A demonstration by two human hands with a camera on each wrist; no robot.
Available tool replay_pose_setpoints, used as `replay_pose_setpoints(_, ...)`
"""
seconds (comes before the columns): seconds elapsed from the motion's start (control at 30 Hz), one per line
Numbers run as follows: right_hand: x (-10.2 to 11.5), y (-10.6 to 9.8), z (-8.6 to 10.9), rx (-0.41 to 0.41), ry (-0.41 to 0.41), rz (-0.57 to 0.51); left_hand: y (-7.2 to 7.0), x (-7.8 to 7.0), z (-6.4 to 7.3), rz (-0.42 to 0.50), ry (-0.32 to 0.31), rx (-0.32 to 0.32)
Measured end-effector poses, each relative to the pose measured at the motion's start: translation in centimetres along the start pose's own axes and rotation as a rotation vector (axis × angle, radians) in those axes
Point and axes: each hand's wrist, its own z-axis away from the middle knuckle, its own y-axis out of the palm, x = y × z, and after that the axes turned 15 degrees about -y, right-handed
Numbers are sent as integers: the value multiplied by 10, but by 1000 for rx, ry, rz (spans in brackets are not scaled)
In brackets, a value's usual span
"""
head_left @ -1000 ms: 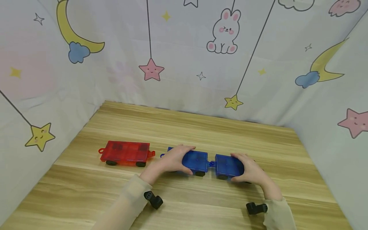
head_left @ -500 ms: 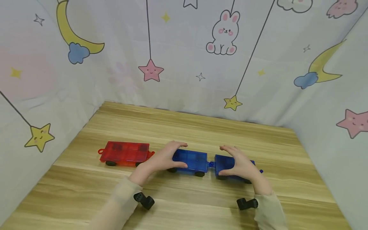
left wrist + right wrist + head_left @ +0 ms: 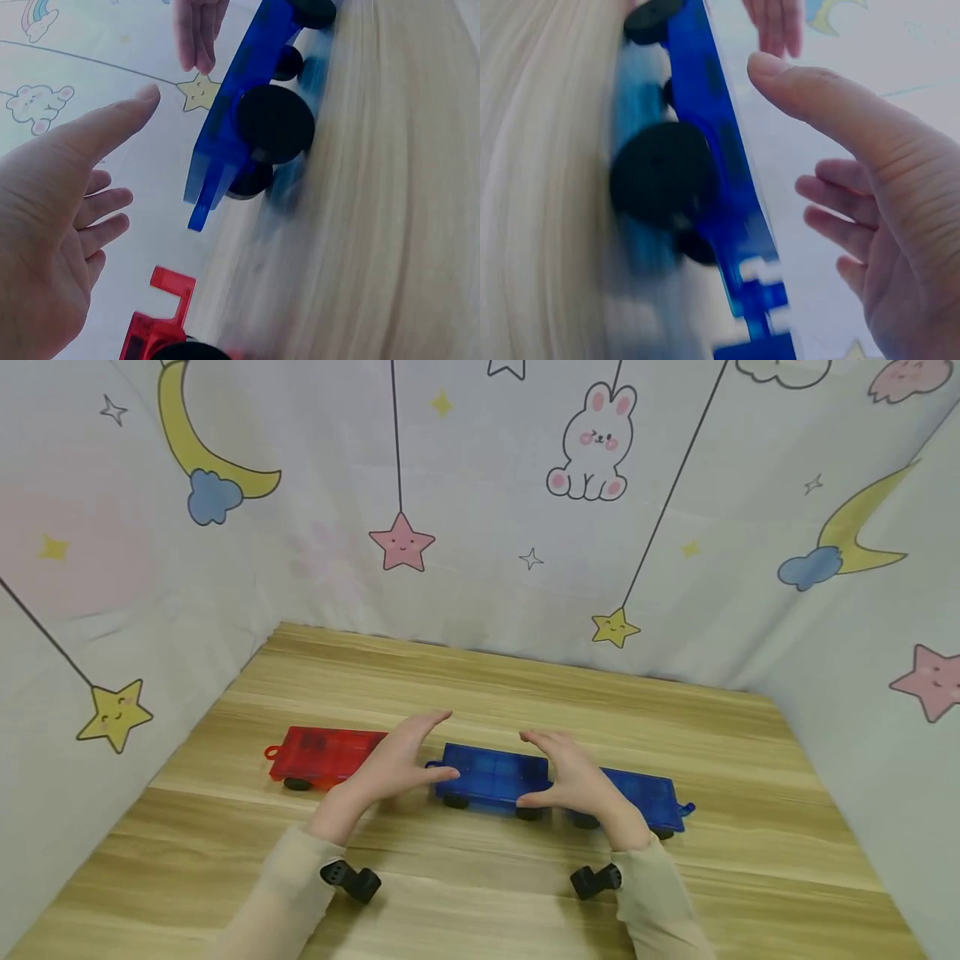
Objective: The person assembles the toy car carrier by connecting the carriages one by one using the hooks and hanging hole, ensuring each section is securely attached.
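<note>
Two blue translucent toy train cars with black wheels stand in a row on the wooden tabletop. My left hand (image 3: 393,762) hovers at the left end of the left blue car (image 3: 491,770), thumb and fingers spread apart, nothing in its grasp. Over the right end of that car and the left part of the right blue car (image 3: 651,797) is my right hand (image 3: 577,777), likewise spread and holding nothing. The right wrist view shows the coupling (image 3: 759,300) between the blue cars. A red toy train car (image 3: 322,756) stands farther left, its right end hidden behind my left hand.
White fabric walls printed with stars, moons and a rabbit (image 3: 596,443) enclose the wooden tabletop (image 3: 480,877) at the back and sides. Black wrist cameras are strapped over both sleeves.
Both hands have moved left; the right hand has come off the right blue car and the left hand off the left one. The cars stay in their row.
</note>
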Motion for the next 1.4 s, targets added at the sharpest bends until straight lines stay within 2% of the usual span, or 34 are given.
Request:
replay_pose_setpoints(0.17,7,10,-14,36,7,-3,-9,11,4,34,-37,-8)
replay_pose_setpoints(0.4,13,20,-29,86,8,1,-22,31,7,35,-113,-4)
replay_pose_setpoints(0.53,16,25,-35,111,-11,-4,-27,44,9,20,-129,-13)
replay_pose_setpoints(0.73,18,30,-39,131,16,-13,-32,59,14,-3,-141,5)
replay_pose_setpoints(1.03,18,33,-43,165,12,3,-39,70,19,-36,-152,47)
replay_pose_setpoints(1.2,18,33,-43,163,30,-13,-40,70,18,-34,-114,72)
replay_pose_setpoints(1.4,17,35,-42,158,29,-12,-39,70,18,-40,-127,76)
